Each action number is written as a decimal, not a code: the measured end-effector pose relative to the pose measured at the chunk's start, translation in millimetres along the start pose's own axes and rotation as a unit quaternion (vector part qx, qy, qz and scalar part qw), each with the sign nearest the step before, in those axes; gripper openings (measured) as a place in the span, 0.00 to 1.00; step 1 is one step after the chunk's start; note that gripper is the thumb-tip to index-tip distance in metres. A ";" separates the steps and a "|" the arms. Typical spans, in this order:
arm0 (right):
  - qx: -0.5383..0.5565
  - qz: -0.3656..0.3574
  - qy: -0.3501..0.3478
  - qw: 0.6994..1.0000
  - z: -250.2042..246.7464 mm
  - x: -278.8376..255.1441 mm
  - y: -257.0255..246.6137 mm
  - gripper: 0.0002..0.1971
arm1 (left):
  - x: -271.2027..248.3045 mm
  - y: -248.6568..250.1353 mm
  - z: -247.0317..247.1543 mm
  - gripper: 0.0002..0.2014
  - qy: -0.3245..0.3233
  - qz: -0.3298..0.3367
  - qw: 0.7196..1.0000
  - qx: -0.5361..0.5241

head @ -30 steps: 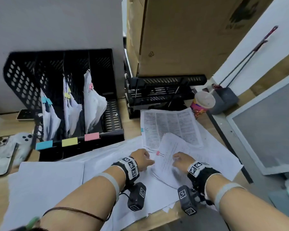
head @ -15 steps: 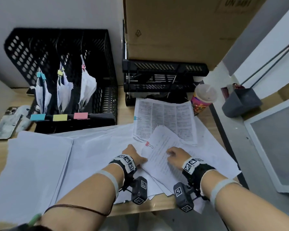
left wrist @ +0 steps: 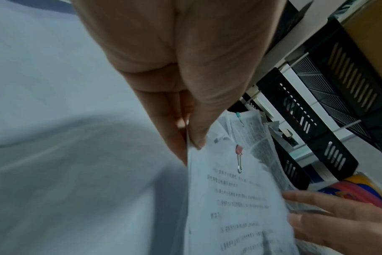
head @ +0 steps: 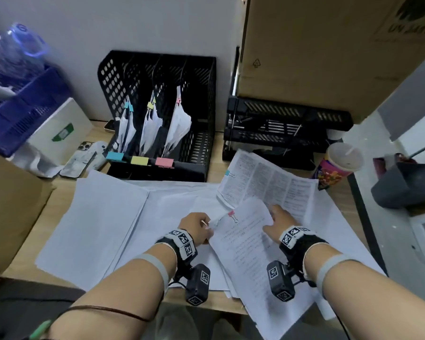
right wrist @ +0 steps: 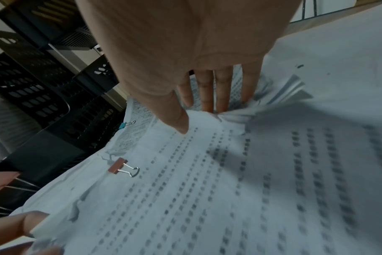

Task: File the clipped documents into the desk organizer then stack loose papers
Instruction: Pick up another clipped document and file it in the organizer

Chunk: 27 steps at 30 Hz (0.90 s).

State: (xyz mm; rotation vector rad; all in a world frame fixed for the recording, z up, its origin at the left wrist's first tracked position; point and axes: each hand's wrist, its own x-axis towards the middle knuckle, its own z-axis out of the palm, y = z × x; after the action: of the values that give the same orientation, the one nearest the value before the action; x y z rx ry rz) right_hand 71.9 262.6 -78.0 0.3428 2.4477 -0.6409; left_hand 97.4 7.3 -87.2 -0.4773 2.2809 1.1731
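Far left: blue perforated plastic crate (head: 22, 114), smartphone in pale case (head: 80, 158) lying flat on wooden desk (head: 15, 263). Next: black mesh plastic desk organizer (head: 157, 77), upright vs. white wall; 3 slots each hold clipped white docs, w/ blue, yellow, pink labels on front lip. Blank white loose sheets (head: 93, 229) spread flat across desk front, overlapping.

Centre: left hand (head: 196, 228), thumb & fingers pinched on left edge of printed white doc w/ pink binder clip (head: 253, 256); clip near top-left corner. Doc partly lifted off loose sheets.

Right hand (head: 281, 222): thumb on doc's upper edge, fingers straight behind it, paper crumpled there. Behind, touching: densely printed doc w/ blue binder clip (head: 268, 182) lying on desk. Black stacked letter trays (head: 285, 128) beyond; colourful lidded paper cup (head: 336, 165) at right.
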 end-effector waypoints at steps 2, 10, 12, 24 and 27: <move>0.001 -0.002 -0.005 1.000 3.0 0.7 -5.3 0.29 | 0.0 -14.2 -8.4 0.09 0.010 0.008 1.000 -0.001; 0.034 0.009 -0.015 0.999 16.5 3.7 -38.8 0.35 | -13.2 -37.5 -27.7 0.13 0.034 0.010 0.999 -0.039; 0.033 0.004 -0.031 0.999 19.1 5.0 -40.8 0.19 | -14.8 -42.5 -31.8 0.12 0.043 0.008 0.998 -0.054; 0.141 -0.193 0.008 0.971 -1.2 -25.4 -133.7 0.10 | -38.0 -45.9 -99.6 0.10 0.085 -0.030 0.973 -0.212; 0.141 -0.209 0.014 0.968 -1.9 -26.6 -162.7 0.08 | -46.2 -45.1 -122.0 0.03 0.085 -0.033 0.951 -0.295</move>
State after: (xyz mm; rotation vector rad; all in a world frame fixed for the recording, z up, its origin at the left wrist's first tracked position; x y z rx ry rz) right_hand 31.3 122.5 -1.2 -0.0648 2.4749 -1.1768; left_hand 122.6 -115.4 -29.3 -0.8963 1.9960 1.8406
